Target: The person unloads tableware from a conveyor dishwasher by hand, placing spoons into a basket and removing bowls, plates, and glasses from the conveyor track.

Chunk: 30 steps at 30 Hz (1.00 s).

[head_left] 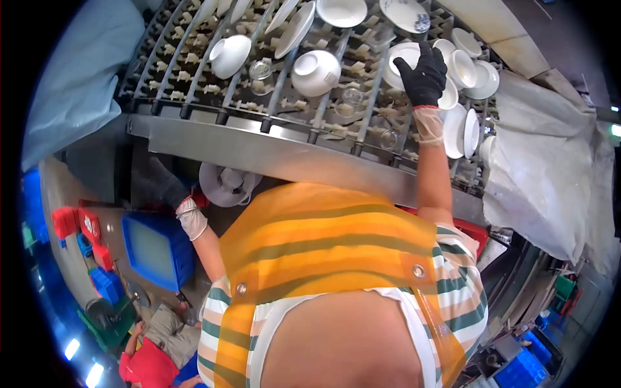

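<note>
My right hand (425,76), in a black glove, reaches over the dish rack conveyor (275,107). Its thumb and fingers are spread, and it lies over the edge of a white plate (396,72). Close by on its right are several small white bowls (462,68) and saucers (485,81). White oval dishes (454,131) lean below it. My left hand (158,183), also gloved in black, hangs low in front of the conveyor's metal edge. Blur and shadow hide its fingers. Beside it is a round white object (226,183) under the edge.
Upturned white bowls (315,73), leaning plates (295,30) and clear glasses (261,76) sit among the conveyor's pegs. Plastic sheeting (543,155) hangs on both sides. A blue tub (154,252) stands at lower left, with a person in red (152,362) beyond it.
</note>
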Tool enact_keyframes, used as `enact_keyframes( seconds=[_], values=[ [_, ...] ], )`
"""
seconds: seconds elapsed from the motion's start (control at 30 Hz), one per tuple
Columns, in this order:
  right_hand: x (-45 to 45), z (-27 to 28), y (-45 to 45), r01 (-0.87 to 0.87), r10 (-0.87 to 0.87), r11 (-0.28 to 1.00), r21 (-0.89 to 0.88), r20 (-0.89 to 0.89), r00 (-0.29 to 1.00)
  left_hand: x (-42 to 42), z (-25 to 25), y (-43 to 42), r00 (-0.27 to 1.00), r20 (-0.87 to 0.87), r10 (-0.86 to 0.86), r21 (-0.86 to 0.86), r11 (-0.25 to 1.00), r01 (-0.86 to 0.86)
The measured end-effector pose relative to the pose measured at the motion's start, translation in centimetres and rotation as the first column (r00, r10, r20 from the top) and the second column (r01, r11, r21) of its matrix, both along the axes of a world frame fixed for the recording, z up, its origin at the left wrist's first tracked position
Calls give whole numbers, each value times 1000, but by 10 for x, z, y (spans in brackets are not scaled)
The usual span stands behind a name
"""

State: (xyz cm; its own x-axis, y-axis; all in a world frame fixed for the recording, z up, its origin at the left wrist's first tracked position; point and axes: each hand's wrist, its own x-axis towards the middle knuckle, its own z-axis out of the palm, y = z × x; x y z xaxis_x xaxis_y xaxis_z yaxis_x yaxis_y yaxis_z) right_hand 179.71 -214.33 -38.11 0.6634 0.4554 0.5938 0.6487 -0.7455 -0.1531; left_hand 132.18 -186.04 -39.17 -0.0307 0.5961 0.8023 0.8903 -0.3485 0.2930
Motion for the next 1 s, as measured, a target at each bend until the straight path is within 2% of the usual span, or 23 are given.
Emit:
enact_keyframes(
  seconds=[0.03, 0.07, 0.1, 0.13, 0.17, 0.2, 0.23, 0.27, 0.3, 0.33, 0.37, 0.4, 0.43, 0.47, 0.53, 0.6, 0.63, 0.67, 0.73, 0.83, 0.9, 0.93, 1.0],
  values=[
    [4, 4, 1, 111, -111, 992, -52, -1, 994, 28, 30, -8, 970, 172, -173, -10, 984, 178],
    [14, 3, 0, 111, -111, 993, -41, 15, 994, 45, 41, -6, 751, 466, -467, 53, 862, 504],
    [28, -5, -5, 117, -111, 993, 17, -216, 970, 48, 25, 15, 746, 473, -468, 69, 864, 499],
    [43, -19, -11, 132, -89, 989, 68, -438, 895, 46, -3, 47, 801, 413, -434, -96, 854, 512],
    [63, -46, -17, 11, 92, 953, 303, -326, 941, 85, 41, 5, 738, 395, -547, -49, 790, 611],
    [65, -37, -20, 11, 91, 952, 305, -319, 943, 125, 86, -37, 660, 375, -651, -11, 708, 706],
    [59, -22, -28, -72, 175, 948, 309, -319, 931, 148, 93, -47, 610, 234, -757, 19, 631, 776],
    [53, -3, -35, -160, 259, 937, 310, -312, 914, 167, 95, -50, 392, 273, -879, 8, 409, 912],
    [37, 13, -38, -200, 250, 930, 307, -133, 959, 185, 97, -59, 351, 233, -907, -46, 350, 936],
    [15, 52, -45, -222, 306, 938, 268, -332, 892, 202, 101, -63, 306, 150, -940, -141, 286, 948],
    [0, 79, -48, -231, 336, 937, 260, -505, 795, 222, 105, -70, 233, 174, -957, -190, 199, 961],
    [-4, 69, -52, -389, 449, 887, 247, -268, 853, 243, 108, -77, 157, 201, -967, -244, 106, 964],
    [-12, 81, -49, -548, 538, 836, 33, -240, 808, 264, 112, -78, 97, 90, -991, -322, 63, 945],
    [-20, 93, -44, -661, 621, 726, -187, -234, 748, 286, 102, -72, 54, 2, -999, -374, 49, 926],
    [-25, 95, -37, -792, 776, 538, -290, -196, 599, 327, 94, -76, 46, -79, -996, -386, 74, 919],
    [-2, 84, -26, -789, 746, 515, -336, -277, 605, 370, 72, -63, 79, -332, -940, -443, 229, 867],
    [20, 73, -18, -775, 751, 626, 85, -333, 570, 394, 58, -54, 146, -434, -889, -547, 389, 741],
    [45, 60, -11, -603, 774, 633, 486, -366, 517, 407, 38, -46, 215, -569, -793, -405, 498, 767],
    [106, 36, 8, -393, 564, 800, 454, -343, 752, 426, 26, -39, 202, -602, -773, -496, 559, 664],
    [176, -9, 39, -105, 143, 984, 141, -293, 945, 437, 24, -38, 83, -611, -787, -584, 519, 624],
    [229, -53, 56, -125, 166, 985, 115, -493, 854, 441, 39, -39, 102, -533, -840, -651, 484, 584],
    [228, -31, 61, -129, 176, 983, 128, -485, 857, 441, 51, -40, 110, -503, -857, -671, 468, 575],
    [228, 8, 67, -43, 108, 993, 107, -732, 672, 435, 73, -30, 46, -146, -988, -689, 135, 712]
  ],
)
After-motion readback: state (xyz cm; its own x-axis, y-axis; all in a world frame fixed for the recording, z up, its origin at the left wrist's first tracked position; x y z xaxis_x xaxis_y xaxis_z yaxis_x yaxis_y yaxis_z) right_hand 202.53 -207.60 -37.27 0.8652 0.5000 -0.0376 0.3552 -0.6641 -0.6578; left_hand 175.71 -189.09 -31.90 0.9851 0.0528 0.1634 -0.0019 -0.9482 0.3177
